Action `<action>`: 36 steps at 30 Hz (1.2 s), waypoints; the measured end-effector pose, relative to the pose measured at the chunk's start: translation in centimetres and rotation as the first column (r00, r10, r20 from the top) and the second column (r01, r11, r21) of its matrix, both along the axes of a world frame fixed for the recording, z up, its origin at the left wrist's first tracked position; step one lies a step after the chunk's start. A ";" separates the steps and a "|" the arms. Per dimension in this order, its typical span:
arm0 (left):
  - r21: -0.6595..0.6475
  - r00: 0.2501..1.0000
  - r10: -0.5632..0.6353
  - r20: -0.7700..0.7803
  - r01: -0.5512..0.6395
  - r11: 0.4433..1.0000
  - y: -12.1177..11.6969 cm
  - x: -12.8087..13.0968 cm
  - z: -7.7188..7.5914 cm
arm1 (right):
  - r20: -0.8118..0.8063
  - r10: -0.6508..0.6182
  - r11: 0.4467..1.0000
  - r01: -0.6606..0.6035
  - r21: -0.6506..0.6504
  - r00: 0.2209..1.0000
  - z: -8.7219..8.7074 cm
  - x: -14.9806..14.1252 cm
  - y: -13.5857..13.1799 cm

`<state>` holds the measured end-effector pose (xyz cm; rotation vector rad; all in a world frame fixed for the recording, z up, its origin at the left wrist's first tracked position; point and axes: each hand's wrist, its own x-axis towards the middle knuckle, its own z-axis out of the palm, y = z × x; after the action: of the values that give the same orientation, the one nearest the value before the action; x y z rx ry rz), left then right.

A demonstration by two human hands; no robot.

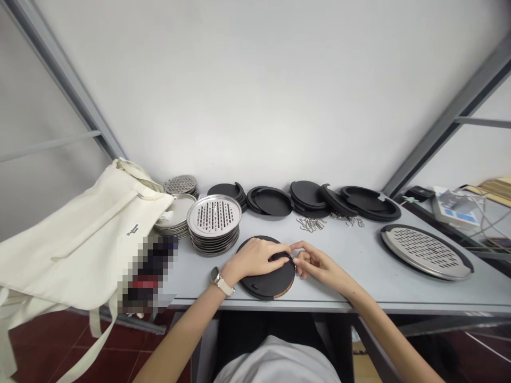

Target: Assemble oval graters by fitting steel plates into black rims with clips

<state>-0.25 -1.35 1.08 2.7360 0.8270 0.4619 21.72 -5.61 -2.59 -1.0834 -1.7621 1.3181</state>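
A round black disc (268, 279) lies flat on the grey table (359, 266) near its front edge. My left hand (255, 256), with a watch on its wrist, rests on top of the disc, fingers curled toward its right rim. My right hand (315, 261) sits just right of the disc with its fingers pinched at that rim, touching the left fingertips. What the pinch holds is too small to make out. A scatter of small metal clips (312, 224) lies behind the hands.
A stack of perforated metal discs (214, 221) stands left of the hands, with more metal discs (178, 213) behind it. Black lids (307, 198) line the wall. A finished perforated tray (426, 250) lies at the right. A cream tote bag (75, 239) hangs over the left edge.
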 end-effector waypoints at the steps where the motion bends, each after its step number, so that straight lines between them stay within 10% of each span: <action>1: -0.003 1.000 0.000 -0.002 0.000 1.000 0.0 0.0 0.0 | 0.004 -0.003 1.000 0.003 0.000 1.000 0.0 0.0 0.0; 36: -0.037 0.999 -0.047 0.026 0.048 0.998 0.4 -0.1 -0.6 | -0.033 0.033 0.999 -0.034 -0.031 0.999 0.1 0.3 -0.1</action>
<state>-0.35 -0.92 0.48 2.7033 0.7544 0.4654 22.05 -5.73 -2.48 -1.0479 -1.7485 1.3808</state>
